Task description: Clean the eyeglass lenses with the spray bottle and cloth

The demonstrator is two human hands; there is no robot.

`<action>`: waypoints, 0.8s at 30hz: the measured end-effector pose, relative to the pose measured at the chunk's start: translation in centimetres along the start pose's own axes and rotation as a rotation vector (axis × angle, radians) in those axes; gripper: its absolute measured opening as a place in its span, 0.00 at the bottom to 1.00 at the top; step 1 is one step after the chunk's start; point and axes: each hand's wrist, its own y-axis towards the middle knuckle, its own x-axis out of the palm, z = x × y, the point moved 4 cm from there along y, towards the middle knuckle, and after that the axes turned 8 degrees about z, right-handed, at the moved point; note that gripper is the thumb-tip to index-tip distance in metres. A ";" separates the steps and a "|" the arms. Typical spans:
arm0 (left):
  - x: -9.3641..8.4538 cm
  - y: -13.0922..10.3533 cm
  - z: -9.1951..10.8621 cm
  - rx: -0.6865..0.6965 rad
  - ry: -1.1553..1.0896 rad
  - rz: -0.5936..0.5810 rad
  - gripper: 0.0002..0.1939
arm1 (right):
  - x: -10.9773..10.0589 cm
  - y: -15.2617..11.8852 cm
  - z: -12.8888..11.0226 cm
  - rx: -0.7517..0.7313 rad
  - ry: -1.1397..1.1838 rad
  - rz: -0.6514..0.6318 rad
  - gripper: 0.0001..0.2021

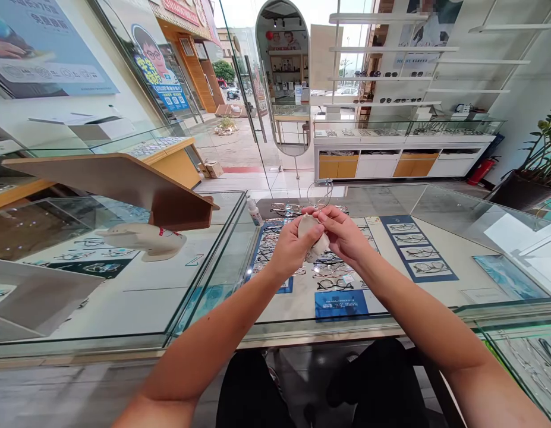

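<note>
Above the glass counter, my two hands meet in front of me. My left hand (292, 242) is closed around a crumpled off-white cloth (314, 248), which hangs below the fingers. Pinched at the cloth's upper edge is my right hand (345, 233), its thumb and fingers together. Thin wire-rimmed eyeglasses (320, 192) stick up just beyond the fingertips; the part between my hands is hidden by fingers and cloth. Under the glass top lie several rows of eyeglasses (335, 285). A small white spray bottle (254, 211) stands on the counter, left of my hands.
A brown angled stand (123, 178) and a beige display hand (144, 238) are at left, near a white box (43, 297). A blue tray of glasses (418, 248) lies at right under the glass. An oval mirror (284, 77) stands beyond the counter.
</note>
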 end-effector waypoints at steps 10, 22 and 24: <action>-0.5 0.7 -0.3 0.034 0.032 -0.015 0.32 | -0.6 0.4 -0.2 -0.009 -0.062 0.056 0.20; -0.5 0.8 -0.1 -0.014 0.101 -0.256 0.29 | -1.7 1.1 0.2 0.076 0.038 0.094 0.21; -0.6 0.7 0.0 -0.006 0.132 -0.215 0.30 | -1.6 1.1 0.4 0.077 0.048 0.098 0.21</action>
